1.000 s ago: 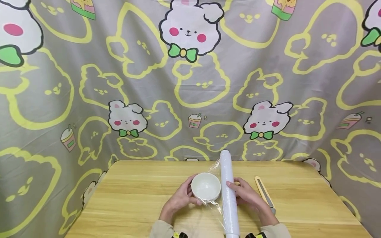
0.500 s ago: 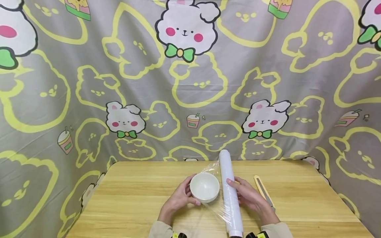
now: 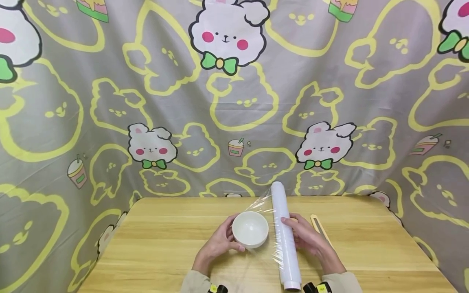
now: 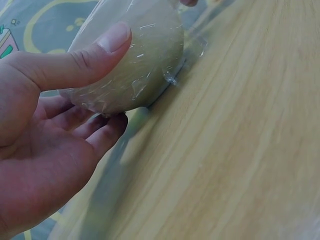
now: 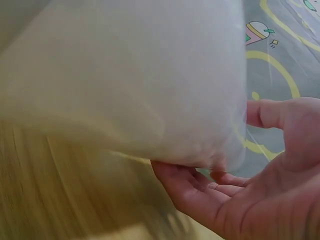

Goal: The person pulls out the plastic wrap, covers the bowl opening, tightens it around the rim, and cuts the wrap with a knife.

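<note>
A white bowl [image 3: 250, 228] is gripped from its left side by my left hand [image 3: 217, 243], thumb at the near side and fingers beneath. In the left wrist view, clear film clings in wrinkles to the bowl's side [image 4: 145, 70]. My right hand [image 3: 307, 236] holds a long roll of cling film [image 3: 286, 240] around its middle, thumb on top. A sheet of transparent film [image 3: 261, 203] stretches between the bowl and the roll. In the right wrist view the roll [image 5: 150, 85] fills much of the picture, with fingers curled below it.
A yellow utility knife [image 3: 319, 228] lies on the wooden table [image 3: 176, 228] just right of my right hand, partly covered by it. A patterned grey curtain [image 3: 253, 162] rises behind the table's far edge and along both sides.
The roll's near end has swung to the right and its lower end cap has come into sight. The bowl has shifted slightly left in the view. Both hands keep their hold.
</note>
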`<act>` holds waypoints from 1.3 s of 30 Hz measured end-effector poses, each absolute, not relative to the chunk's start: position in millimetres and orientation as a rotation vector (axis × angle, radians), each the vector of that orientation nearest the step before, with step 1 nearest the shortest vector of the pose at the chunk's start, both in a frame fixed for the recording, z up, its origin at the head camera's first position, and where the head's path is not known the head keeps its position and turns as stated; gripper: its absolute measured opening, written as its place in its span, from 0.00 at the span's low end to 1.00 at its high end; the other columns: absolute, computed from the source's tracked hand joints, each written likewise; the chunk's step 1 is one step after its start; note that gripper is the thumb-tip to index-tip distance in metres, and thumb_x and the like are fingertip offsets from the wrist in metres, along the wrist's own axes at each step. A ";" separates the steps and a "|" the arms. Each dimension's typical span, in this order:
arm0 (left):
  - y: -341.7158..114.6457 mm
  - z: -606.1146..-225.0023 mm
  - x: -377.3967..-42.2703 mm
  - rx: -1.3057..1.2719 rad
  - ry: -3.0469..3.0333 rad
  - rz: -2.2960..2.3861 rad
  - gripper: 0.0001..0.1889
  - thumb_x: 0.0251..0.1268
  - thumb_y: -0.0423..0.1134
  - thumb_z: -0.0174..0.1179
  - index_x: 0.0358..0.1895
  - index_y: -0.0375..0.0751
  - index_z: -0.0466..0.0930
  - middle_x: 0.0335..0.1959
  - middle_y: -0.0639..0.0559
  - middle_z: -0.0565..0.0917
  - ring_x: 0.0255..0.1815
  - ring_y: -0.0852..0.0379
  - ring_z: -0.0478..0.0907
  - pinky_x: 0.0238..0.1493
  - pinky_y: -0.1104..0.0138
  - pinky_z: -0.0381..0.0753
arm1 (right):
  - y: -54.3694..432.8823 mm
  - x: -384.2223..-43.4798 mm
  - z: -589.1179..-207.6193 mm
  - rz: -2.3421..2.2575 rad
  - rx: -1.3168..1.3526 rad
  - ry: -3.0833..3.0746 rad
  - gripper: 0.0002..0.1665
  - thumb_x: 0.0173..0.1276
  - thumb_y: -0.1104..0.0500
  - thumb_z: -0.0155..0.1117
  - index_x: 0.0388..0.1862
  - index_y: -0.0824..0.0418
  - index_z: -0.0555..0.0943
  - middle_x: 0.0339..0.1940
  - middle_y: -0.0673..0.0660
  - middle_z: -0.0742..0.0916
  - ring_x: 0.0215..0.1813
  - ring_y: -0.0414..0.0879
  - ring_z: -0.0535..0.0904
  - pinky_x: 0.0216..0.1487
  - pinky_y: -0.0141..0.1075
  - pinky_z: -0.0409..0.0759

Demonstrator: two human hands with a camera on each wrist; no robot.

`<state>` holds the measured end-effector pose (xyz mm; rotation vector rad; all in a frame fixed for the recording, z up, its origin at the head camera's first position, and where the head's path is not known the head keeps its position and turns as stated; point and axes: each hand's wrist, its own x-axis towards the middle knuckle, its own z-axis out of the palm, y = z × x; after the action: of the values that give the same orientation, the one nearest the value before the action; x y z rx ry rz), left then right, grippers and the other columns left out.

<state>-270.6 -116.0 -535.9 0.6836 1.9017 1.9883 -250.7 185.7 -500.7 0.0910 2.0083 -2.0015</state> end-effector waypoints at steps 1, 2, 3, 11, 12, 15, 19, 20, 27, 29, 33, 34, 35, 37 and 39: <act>-116.3 -536.9 -270.8 0.692 1.904 1.991 0.56 0.42 0.12 0.72 0.78 0.27 0.51 0.77 0.27 0.59 0.76 0.32 0.60 0.71 0.63 0.71 | 185.8 -251.0 -501.1 -1.999 0.105 2.021 0.43 0.78 0.49 0.60 0.77 0.70 0.53 0.49 0.69 0.82 0.45 0.54 0.85 0.44 0.49 0.87; -116.4 -538.0 -271.0 0.697 1.902 1.993 0.56 0.42 0.12 0.72 0.78 0.27 0.51 0.77 0.27 0.59 0.76 0.32 0.60 0.71 0.63 0.71 | 185.9 -251.1 -501.6 -1.996 0.119 2.033 0.43 0.77 0.48 0.61 0.76 0.70 0.54 0.50 0.70 0.82 0.45 0.55 0.85 0.44 0.50 0.87; -116.4 -539.4 -271.4 0.703 1.901 1.994 0.56 0.42 0.12 0.72 0.78 0.27 0.51 0.77 0.27 0.59 0.76 0.32 0.61 0.71 0.63 0.71 | 186.2 -250.9 -502.4 -1.994 0.132 2.044 0.43 0.77 0.49 0.61 0.76 0.70 0.54 0.50 0.70 0.82 0.45 0.56 0.85 0.44 0.51 0.87; -115.3 -541.8 -271.7 0.699 1.897 1.997 0.56 0.41 0.12 0.72 0.78 0.28 0.52 0.76 0.28 0.60 0.76 0.32 0.62 0.71 0.64 0.72 | 190.2 -249.6 -509.8 -2.026 0.021 1.859 0.44 0.80 0.49 0.54 0.78 0.71 0.45 0.51 0.66 0.80 0.47 0.53 0.81 0.47 0.48 0.85; -115.1 -541.4 -271.5 0.688 1.900 1.995 0.56 0.42 0.12 0.72 0.78 0.28 0.53 0.76 0.29 0.61 0.76 0.33 0.62 0.71 0.64 0.71 | 190.7 -249.7 -510.2 -2.036 -0.001 1.812 0.44 0.80 0.49 0.52 0.78 0.70 0.43 0.51 0.64 0.80 0.48 0.53 0.81 0.48 0.47 0.84; -115.1 -540.8 -271.7 0.692 1.906 1.986 0.56 0.42 0.13 0.73 0.78 0.28 0.52 0.76 0.28 0.60 0.76 0.32 0.61 0.71 0.64 0.70 | 192.0 -250.1 -510.2 -2.046 -0.040 1.730 0.43 0.81 0.49 0.47 0.79 0.67 0.40 0.51 0.62 0.79 0.48 0.51 0.79 0.47 0.45 0.83; -115.5 -541.0 -272.5 0.689 1.900 1.989 0.56 0.42 0.12 0.72 0.78 0.27 0.51 0.76 0.27 0.59 0.76 0.32 0.60 0.72 0.64 0.70 | 193.3 -251.1 -509.3 -2.043 -0.036 1.751 0.42 0.80 0.51 0.47 0.79 0.67 0.40 0.53 0.64 0.78 0.48 0.52 0.80 0.47 0.44 0.84; -115.5 -541.1 -272.7 0.684 1.900 1.989 0.56 0.42 0.12 0.72 0.78 0.27 0.52 0.76 0.27 0.59 0.76 0.32 0.61 0.72 0.64 0.70 | 193.7 -251.3 -508.9 -2.047 -0.028 1.772 0.43 0.79 0.52 0.49 0.79 0.68 0.41 0.54 0.65 0.77 0.49 0.53 0.80 0.47 0.45 0.84; -116.0 -541.1 -273.6 0.670 1.908 1.991 0.56 0.42 0.12 0.72 0.78 0.28 0.53 0.76 0.28 0.60 0.75 0.33 0.62 0.70 0.64 0.72 | 198.1 -255.3 -509.3 -1.973 0.105 2.014 0.45 0.73 0.50 0.62 0.77 0.67 0.51 0.50 0.70 0.81 0.45 0.56 0.85 0.44 0.49 0.87; -116.2 -541.0 -273.6 0.663 1.915 1.993 0.55 0.42 0.13 0.73 0.78 0.29 0.53 0.76 0.29 0.61 0.75 0.33 0.62 0.70 0.65 0.72 | 199.8 -257.3 -511.4 -1.945 0.119 2.052 0.45 0.71 0.49 0.64 0.76 0.64 0.54 0.50 0.69 0.82 0.45 0.56 0.85 0.43 0.48 0.87; -116.3 -540.3 -273.0 0.652 1.916 1.994 0.55 0.42 0.14 0.74 0.78 0.29 0.53 0.76 0.30 0.61 0.75 0.33 0.62 0.70 0.66 0.72 | 201.2 -257.9 -514.1 -1.893 0.090 2.160 0.45 0.69 0.45 0.68 0.73 0.66 0.59 0.49 0.70 0.82 0.44 0.57 0.85 0.41 0.46 0.87; -116.3 -540.0 -272.7 0.647 1.914 1.996 0.55 0.42 0.14 0.74 0.78 0.29 0.53 0.76 0.30 0.61 0.76 0.33 0.62 0.70 0.66 0.72 | 201.3 -258.0 -514.6 -1.882 0.092 2.183 0.45 0.69 0.45 0.68 0.72 0.67 0.60 0.49 0.70 0.82 0.44 0.57 0.84 0.41 0.45 0.87; -116.4 -539.7 -272.6 0.647 1.909 1.997 0.55 0.42 0.14 0.74 0.78 0.29 0.53 0.76 0.29 0.61 0.76 0.33 0.61 0.70 0.66 0.72 | 201.2 -258.2 -515.5 -1.875 0.091 2.204 0.45 0.68 0.44 0.68 0.72 0.67 0.61 0.50 0.69 0.82 0.45 0.57 0.84 0.40 0.45 0.86; -116.5 -539.9 -272.9 0.644 1.902 2.001 0.55 0.43 0.14 0.73 0.78 0.28 0.53 0.76 0.29 0.61 0.76 0.33 0.61 0.71 0.65 0.71 | 200.2 -258.1 -514.7 -1.848 0.111 2.244 0.45 0.68 0.44 0.69 0.71 0.67 0.62 0.50 0.68 0.82 0.45 0.56 0.84 0.41 0.46 0.86; -116.5 -540.4 -273.3 0.643 1.897 2.006 0.56 0.42 0.13 0.73 0.78 0.28 0.52 0.76 0.28 0.61 0.76 0.32 0.61 0.71 0.65 0.71 | 200.2 -258.5 -514.5 -1.836 0.129 2.266 0.49 0.63 0.40 0.72 0.71 0.66 0.63 0.49 0.67 0.83 0.45 0.55 0.83 0.40 0.46 0.86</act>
<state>-273.3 -116.5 -540.4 0.6428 1.8970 2.0059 -258.5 200.2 -514.5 0.1289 2.2658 -1.8364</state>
